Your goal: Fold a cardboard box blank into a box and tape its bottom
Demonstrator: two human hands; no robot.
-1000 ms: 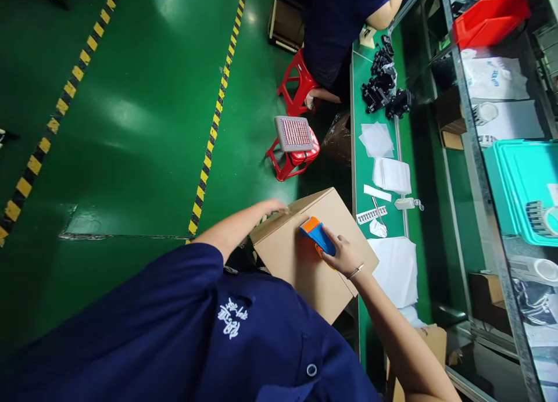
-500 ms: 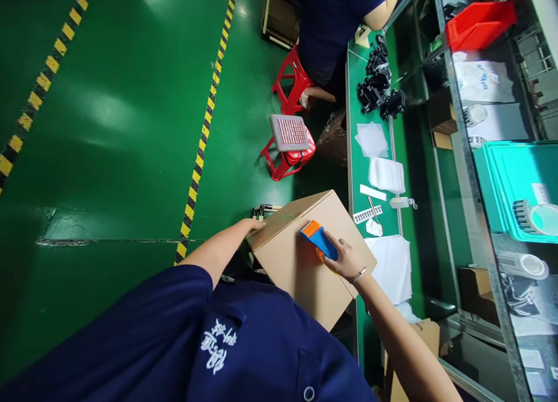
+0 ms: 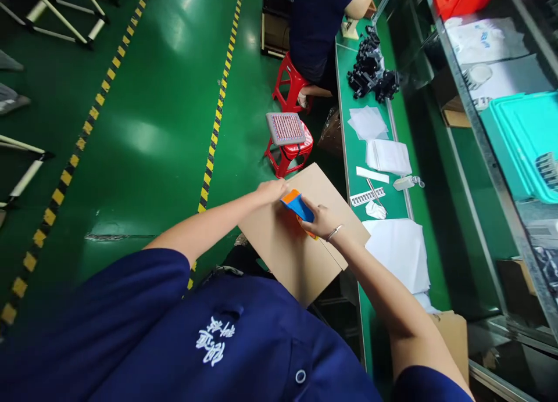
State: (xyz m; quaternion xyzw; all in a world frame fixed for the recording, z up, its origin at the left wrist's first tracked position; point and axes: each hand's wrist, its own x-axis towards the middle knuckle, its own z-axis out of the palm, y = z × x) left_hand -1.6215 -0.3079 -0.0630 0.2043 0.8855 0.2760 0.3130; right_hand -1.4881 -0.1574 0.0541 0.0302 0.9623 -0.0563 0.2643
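Green floor (image 3: 165,181) around; tape dispenser (image 3: 300,208) in right hand (image 3: 323,221).

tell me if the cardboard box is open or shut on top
Shut on top: panels of the cardboard box lie flat, meeting at a seam near the right hand. Its underside is hidden.

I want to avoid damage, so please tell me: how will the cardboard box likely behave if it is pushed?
The cardboard box is probably fairly stiff, since its top looks flat. Its straight edges make rolling unlikely. Its weight I cannot judge: contents are hidden.
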